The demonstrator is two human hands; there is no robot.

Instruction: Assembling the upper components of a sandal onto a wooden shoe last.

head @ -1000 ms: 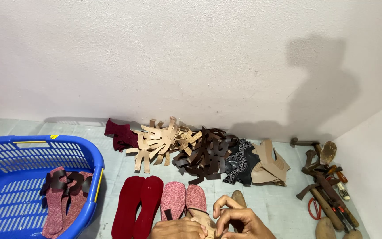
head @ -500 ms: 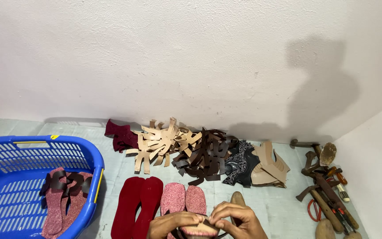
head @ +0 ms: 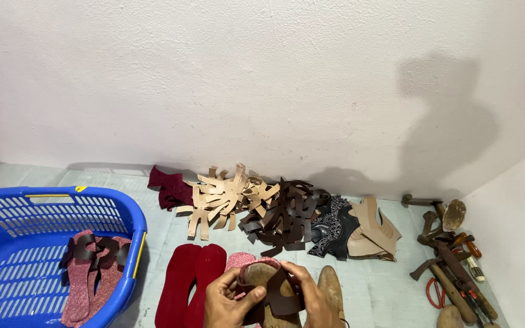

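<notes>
Change: Since the earlier frames, both hands had lifted a sandal higher into my view; the piles and basket stayed put.
Left hand: my left hand [head: 229, 302] gripped the sandal [head: 268, 290] from the left, thumb across the dark strap, fingers curled under the sole.
Right hand: my right hand [head: 311, 297] closed on the sandal's right edge, fingertips pressed on the strap [head: 282, 296]; both hands were equally near, touching it.
Position: the sandal sat low centre, between the two hands, above the floor; its long axis ran away from me toward the wall, pink toe end farthest.
Materials: the sole looked tan on top with a pink glittery rim; the strap was dark brown, smooth, leather-like, flat-cut.
Nearby: two dark red soles [head: 191, 282] lay just left of the hands, a wooden last [head: 330, 287] just right.
Behind: tan strap cut-outs [head: 223, 197], dark brown cut-outs [head: 284, 215] and beige pieces [head: 372, 231] lay heaped by the wall.
Left side: a blue slatted basket [head: 7, 206] held pink sandals [head: 89, 270].
Right side: worn tools [head: 451, 261] lay piled in the corner.
</notes>
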